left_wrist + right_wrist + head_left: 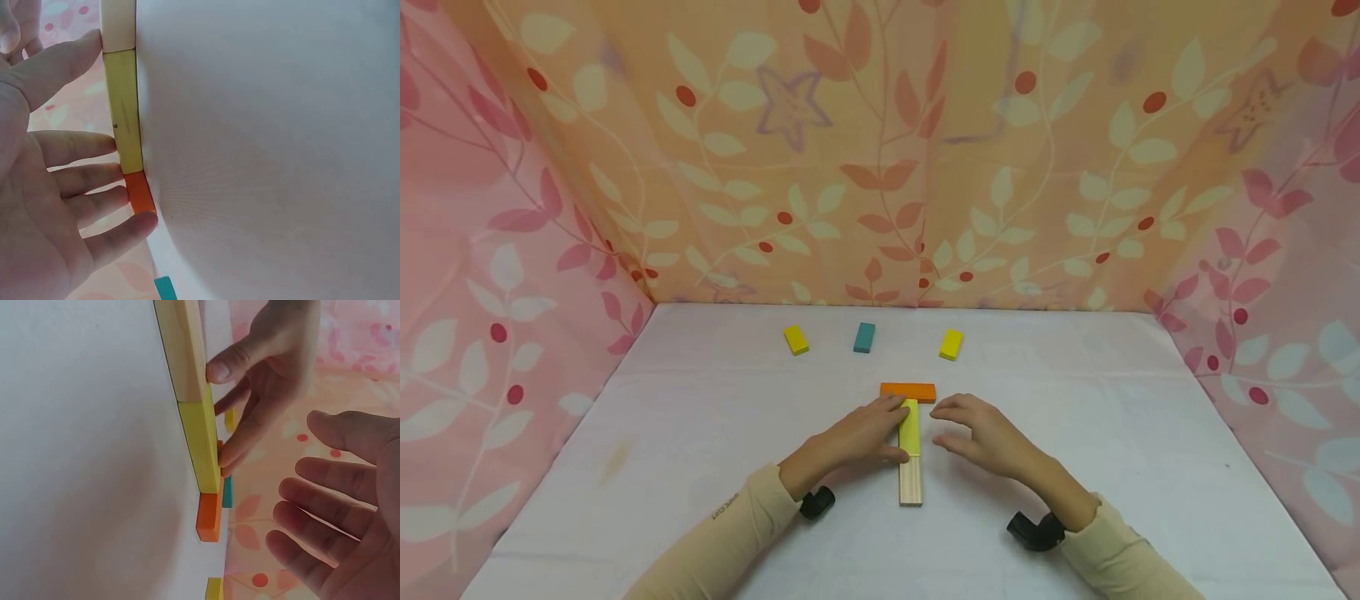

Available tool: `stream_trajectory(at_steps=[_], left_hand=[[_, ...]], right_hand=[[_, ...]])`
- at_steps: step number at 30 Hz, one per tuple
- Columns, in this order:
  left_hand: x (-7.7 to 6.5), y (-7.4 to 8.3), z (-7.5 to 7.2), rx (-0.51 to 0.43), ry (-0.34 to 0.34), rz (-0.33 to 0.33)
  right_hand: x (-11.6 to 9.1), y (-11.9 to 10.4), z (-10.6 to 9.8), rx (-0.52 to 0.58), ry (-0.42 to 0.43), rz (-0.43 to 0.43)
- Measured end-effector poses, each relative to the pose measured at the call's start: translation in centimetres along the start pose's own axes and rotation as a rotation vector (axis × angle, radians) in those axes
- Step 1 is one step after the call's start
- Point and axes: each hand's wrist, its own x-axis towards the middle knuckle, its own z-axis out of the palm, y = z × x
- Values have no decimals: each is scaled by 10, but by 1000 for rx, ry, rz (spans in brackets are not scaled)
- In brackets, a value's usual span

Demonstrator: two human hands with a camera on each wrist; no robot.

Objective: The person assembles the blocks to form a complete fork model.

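On the white cloth, a yellow block point(909, 429) lies end to end with a plain wood block point(911, 482), making a straight bar. An orange block point(907, 392) lies crosswise at the bar's far end, forming a T. My left hand point(867, 431) is at the bar's left side; in the left wrist view its thumb and extended fingertips reach along the wood, yellow and orange blocks. Just right of the bar hovers my right hand point(983, 433), fingers loosely bent and apart from the blocks. In the right wrist view that hand point(350, 506) is spread, holding nothing.
Farther back lie a yellow block point(796, 340) at left, a teal block point(864, 337) and another yellow block point(951, 344) at right. Floral curtains point(880, 167) enclose the table's back and sides. Black devices point(1036, 532) sit at both wrists.
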Motion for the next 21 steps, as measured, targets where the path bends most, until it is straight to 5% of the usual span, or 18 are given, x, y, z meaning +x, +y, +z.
stream_trajectory(at_steps=[21], left_hand=[[1,1,1,-43,4,-45]], right_hand=[[31,30,-14,71,149,53]])
